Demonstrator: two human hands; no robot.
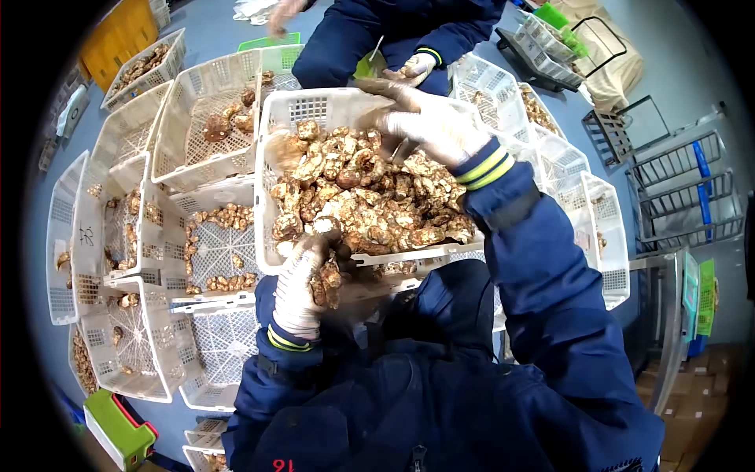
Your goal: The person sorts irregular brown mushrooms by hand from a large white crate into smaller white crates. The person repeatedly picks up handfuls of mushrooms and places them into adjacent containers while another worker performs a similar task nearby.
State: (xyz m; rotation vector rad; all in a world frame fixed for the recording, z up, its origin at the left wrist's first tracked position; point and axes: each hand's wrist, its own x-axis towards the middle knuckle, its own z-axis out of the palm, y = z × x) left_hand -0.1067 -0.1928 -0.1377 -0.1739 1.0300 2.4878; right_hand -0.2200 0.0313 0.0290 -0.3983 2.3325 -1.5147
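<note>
Brown-and-white mushrooms (pixel 371 194) are heaped in a white plastic crate (pixel 377 259) before me. My left hand (pixel 299 280), in a white glove with darkened fingertips, holds several mushrooms (pixel 326 283) at the crate's near left edge. Over the far right part of the heap is my right hand (pixel 433 127), gloved and blurred by motion, its fingers spread. I see no mushroom in it. A blurred brownish shape, perhaps a mushroom, shows at the crate's left wall.
Across from me sits a person in dark blue clothes, a gloved hand (pixel 417 68) near the knee. White crates surround me, including one with a few larger mushrooms (pixel 218 127) and one with small ones (pixel 230 217). A green stool (pixel 118 428) stands lower left, a metal rack (pixel 684 189) right.
</note>
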